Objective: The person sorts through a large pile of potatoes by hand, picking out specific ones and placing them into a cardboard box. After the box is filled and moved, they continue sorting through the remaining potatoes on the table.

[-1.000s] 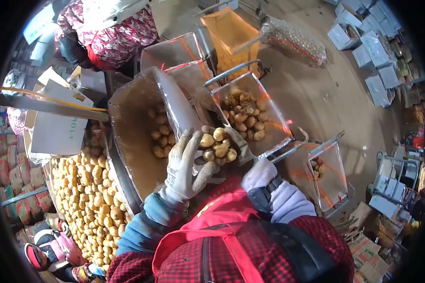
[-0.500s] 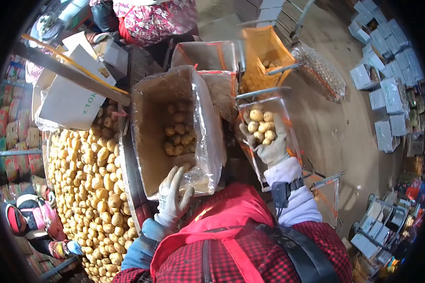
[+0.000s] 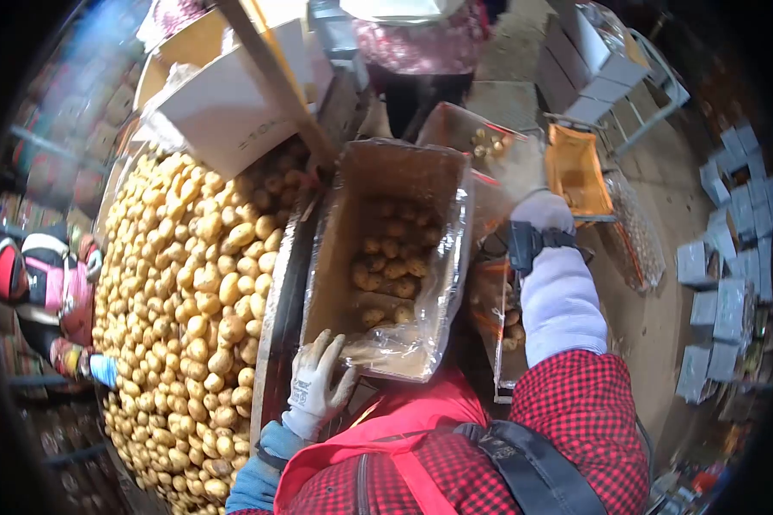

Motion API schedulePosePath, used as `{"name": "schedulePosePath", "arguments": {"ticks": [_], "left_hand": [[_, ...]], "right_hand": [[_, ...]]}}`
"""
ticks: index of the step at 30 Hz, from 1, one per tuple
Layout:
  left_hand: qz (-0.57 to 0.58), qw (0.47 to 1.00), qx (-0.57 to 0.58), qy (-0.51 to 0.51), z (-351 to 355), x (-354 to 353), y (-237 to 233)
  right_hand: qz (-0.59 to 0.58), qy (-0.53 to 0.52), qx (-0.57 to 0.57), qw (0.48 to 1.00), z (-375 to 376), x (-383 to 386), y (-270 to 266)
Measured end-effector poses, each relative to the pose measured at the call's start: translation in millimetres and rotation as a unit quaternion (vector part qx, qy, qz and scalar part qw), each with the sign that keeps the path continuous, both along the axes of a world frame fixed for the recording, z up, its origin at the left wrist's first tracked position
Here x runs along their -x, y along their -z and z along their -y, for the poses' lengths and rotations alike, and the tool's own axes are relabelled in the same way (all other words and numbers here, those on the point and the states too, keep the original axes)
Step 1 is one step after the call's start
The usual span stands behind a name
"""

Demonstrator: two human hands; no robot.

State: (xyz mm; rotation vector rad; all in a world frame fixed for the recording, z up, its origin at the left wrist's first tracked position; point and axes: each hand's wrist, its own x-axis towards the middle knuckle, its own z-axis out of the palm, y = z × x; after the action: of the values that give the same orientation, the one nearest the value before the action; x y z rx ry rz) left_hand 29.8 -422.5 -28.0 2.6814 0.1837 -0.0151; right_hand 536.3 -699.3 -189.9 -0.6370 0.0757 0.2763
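Observation:
My left hand, in a pale work glove, lies at the near rim of a plastic-lined cardboard box, its fingers stretched and thumb apart. Inside that box sit several potatoes. My right hand reaches far forward and is smeared by motion, so its fingers do not show. Just ahead and left of it, several small potatoes show within the outline of a plastic-lined bin with an orange edge. Under my right forearm, another lined bin holds some potatoes.
A large heap of potatoes fills the sorting table on the left, edged by a rail. A white carton stands on its far end, beside a post. Ahead are an orange bin and a person; another person is left.
My right hand, earlier cupped around several potatoes over the nearer right bin, has swung forward to the farther bin. My left hand stays at the box rim. The view has shifted.

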Motion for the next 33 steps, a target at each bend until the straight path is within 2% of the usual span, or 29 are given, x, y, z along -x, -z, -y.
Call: {"name": "schedulePosePath", "arguments": {"ticks": [3, 5, 6, 7, 9, 10, 13, 16, 18, 20, 22, 24, 25, 27, 30, 32, 33], "left_hand": [[0.005, 1.0, 0.005, -0.003, -5, 8, 0], [0.018, 0.999, 0.027, 0.012, -8, 11, -3], [0.031, 0.999, 0.032, 0.027, -12, 13, 2], [0.038, 0.998, 0.041, 0.03, -14, 15, 3], [0.047, 0.997, 0.044, 0.031, -16, 22, 5], [0.049, 0.997, 0.041, 0.034, -18, 26, 6], [0.074, 0.995, 0.066, 0.028, -27, 43, -1], [0.092, 0.994, 0.06, -0.007, -47, 67, -14], [0.107, 0.994, 0.007, -0.012, -68, 88, -44], [0.127, 0.99, -0.014, -0.066, -89, 117, -58], [0.103, 0.983, -0.078, -0.131, -114, 148, -69], [0.01, 0.972, -0.083, -0.222, -142, 170, -83], [-0.008, 0.963, -0.097, -0.253, -156, 183, -80], [-0.051, 0.949, -0.093, -0.295, -180, 198, -78], [-0.093, 0.95, -0.04, -0.296, -208, 187, -66], [-0.089, 0.953, -0.104, -0.269, -216, 166, -53], [-0.133, 0.953, -0.072, -0.264, -213, 150, -64]], "right_hand": [[0.007, -0.044, -0.175, 0.984, 8, 4, 39], [0.043, -0.141, -0.324, 0.934, 21, 3, 78], [0.135, -0.162, -0.202, 0.956, 26, 11, 66], [0.229, -0.183, -0.083, 0.952, 21, 25, 41], [0.021, -0.126, -0.034, 0.991, -26, 87, -43], [-0.083, -0.088, -0.019, 0.993, -53, 121, -91], [-0.065, -0.179, -0.051, 0.98, -101, 169, -116], [-0.012, -0.234, 0.019, 0.972, -159, 234, -133], [0.045, -0.307, 0.059, 0.949, -194, 279, -131], [0.08, -0.359, 0.102, 0.924, -229, 332, -143], [0.042, -0.393, 0.203, 0.896, -262, 390, -181], [0.189, -0.394, 0.233, 0.869, -289, 429, -163], [0.323, -0.355, 0.319, 0.817, -298, 443, -158], [0.546, -0.264, 0.431, 0.668, -311, 462, -163], [0.631, -0.241, 0.5, 0.542, -331, 478, -160], [0.67, -0.23, 0.518, 0.479, -336, 484, -164], [0.682, -0.216, 0.537, 0.447, -339, 486, -163]]}}
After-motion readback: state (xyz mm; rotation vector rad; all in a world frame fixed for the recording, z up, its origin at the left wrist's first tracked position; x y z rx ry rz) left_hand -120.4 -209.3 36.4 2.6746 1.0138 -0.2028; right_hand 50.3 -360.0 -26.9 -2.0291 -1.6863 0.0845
